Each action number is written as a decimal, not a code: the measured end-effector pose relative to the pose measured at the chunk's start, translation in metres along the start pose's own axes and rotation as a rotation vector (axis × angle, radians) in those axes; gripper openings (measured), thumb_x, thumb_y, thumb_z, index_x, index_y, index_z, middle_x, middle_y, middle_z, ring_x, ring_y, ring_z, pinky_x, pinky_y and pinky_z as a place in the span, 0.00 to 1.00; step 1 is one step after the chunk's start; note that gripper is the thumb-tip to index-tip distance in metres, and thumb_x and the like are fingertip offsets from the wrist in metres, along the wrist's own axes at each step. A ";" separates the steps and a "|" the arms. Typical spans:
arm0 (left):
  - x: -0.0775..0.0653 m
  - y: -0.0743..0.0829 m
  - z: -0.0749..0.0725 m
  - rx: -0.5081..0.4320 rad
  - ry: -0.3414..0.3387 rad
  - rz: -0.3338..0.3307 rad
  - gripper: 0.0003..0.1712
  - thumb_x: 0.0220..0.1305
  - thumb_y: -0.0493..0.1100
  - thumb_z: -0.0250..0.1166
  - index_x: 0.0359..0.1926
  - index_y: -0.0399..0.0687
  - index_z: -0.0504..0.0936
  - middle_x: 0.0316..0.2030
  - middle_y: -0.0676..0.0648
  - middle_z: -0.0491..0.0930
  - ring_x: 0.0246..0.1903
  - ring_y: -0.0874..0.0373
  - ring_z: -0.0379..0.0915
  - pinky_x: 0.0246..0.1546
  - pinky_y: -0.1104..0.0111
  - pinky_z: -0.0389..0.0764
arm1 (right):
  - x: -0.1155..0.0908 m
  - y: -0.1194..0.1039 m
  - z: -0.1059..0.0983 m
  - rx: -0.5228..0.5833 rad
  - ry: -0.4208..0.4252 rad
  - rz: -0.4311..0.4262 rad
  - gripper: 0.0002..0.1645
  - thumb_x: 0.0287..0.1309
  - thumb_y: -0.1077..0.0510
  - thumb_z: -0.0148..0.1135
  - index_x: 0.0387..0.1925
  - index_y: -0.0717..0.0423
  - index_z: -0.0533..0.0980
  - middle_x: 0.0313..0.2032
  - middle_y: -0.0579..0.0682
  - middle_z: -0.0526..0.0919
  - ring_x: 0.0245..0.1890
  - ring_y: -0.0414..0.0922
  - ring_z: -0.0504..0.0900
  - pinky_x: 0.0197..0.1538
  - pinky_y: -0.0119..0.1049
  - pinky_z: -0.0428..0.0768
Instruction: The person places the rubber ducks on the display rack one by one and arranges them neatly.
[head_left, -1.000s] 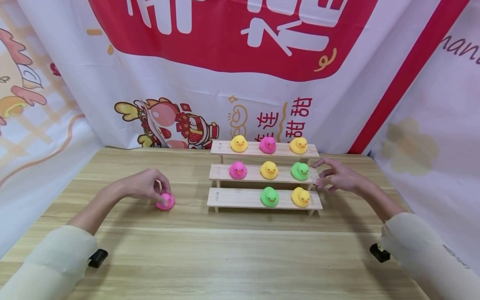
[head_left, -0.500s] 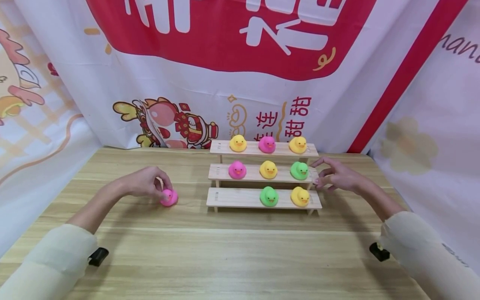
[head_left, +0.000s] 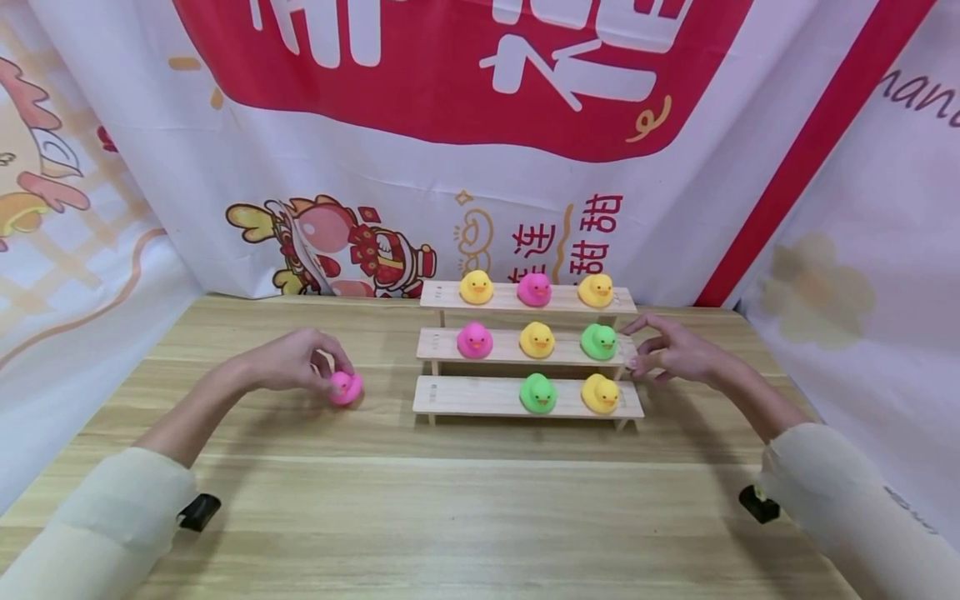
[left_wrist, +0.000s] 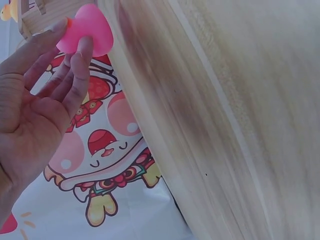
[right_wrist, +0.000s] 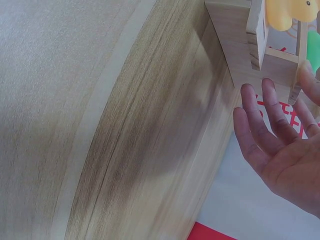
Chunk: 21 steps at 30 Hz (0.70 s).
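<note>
In the head view, my left hand (head_left: 296,362) pinches a pink rubber duck (head_left: 347,388) between thumb and fingertips, left of a three-tier wooden stand (head_left: 465,398). The duck (left_wrist: 92,32) looks raised just off the table in the left wrist view. My right hand (head_left: 675,354) stays at the stand's right end, thumb and index finger on either side of the middle shelf's tip. Its other fingers stretch out loosely, as the right wrist view of the hand (right_wrist: 285,145) shows. On the bottom shelf sit a green duck (head_left: 538,393) and a yellow duck (head_left: 601,393), toward the right.
The middle shelf carries a pink duck (head_left: 476,340), a yellow duck (head_left: 537,340) and a green duck (head_left: 599,342). Up top are two yellow ducks and a pink duck (head_left: 534,289). A printed cloth (head_left: 337,150) hangs behind the wooden table (head_left: 480,517).
The pink duck in my left hand has moved right, toward the stand, and slightly up. My right hand keeps its place at the stand's end.
</note>
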<state>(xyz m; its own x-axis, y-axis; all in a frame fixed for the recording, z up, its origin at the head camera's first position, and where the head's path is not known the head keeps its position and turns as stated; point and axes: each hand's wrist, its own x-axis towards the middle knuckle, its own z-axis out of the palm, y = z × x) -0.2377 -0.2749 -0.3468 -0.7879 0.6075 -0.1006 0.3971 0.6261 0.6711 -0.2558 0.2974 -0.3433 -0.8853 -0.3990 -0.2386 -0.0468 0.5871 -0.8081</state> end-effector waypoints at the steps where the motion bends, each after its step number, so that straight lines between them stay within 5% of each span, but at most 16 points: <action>1: 0.000 0.000 0.000 0.003 0.001 0.003 0.14 0.54 0.31 0.76 0.43 0.36 0.89 0.41 0.45 0.87 0.36 0.55 0.81 0.38 0.68 0.84 | 0.000 0.000 0.000 0.000 0.001 -0.001 0.32 0.68 0.64 0.62 0.67 0.64 0.60 0.40 0.61 0.82 0.42 0.52 0.85 0.43 0.55 0.88; 12: 0.006 0.007 0.001 0.016 0.015 0.028 0.17 0.54 0.40 0.81 0.43 0.39 0.89 0.40 0.47 0.86 0.35 0.56 0.80 0.38 0.68 0.83 | -0.001 -0.002 0.000 -0.015 0.005 0.006 0.33 0.67 0.63 0.63 0.67 0.64 0.61 0.40 0.61 0.83 0.43 0.52 0.85 0.45 0.55 0.88; 21: 0.009 0.010 0.003 0.034 0.034 0.088 0.11 0.58 0.36 0.77 0.42 0.40 0.89 0.38 0.49 0.86 0.35 0.57 0.79 0.38 0.68 0.83 | -0.001 -0.002 0.001 -0.010 0.008 0.009 0.32 0.67 0.63 0.64 0.67 0.64 0.61 0.40 0.62 0.82 0.44 0.54 0.85 0.46 0.57 0.87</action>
<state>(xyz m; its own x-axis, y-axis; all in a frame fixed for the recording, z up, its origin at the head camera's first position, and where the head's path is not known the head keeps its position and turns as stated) -0.2398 -0.2615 -0.3435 -0.7647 0.6442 -0.0170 0.4805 0.5876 0.6510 -0.2542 0.2961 -0.3414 -0.8894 -0.3879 -0.2419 -0.0433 0.5982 -0.8002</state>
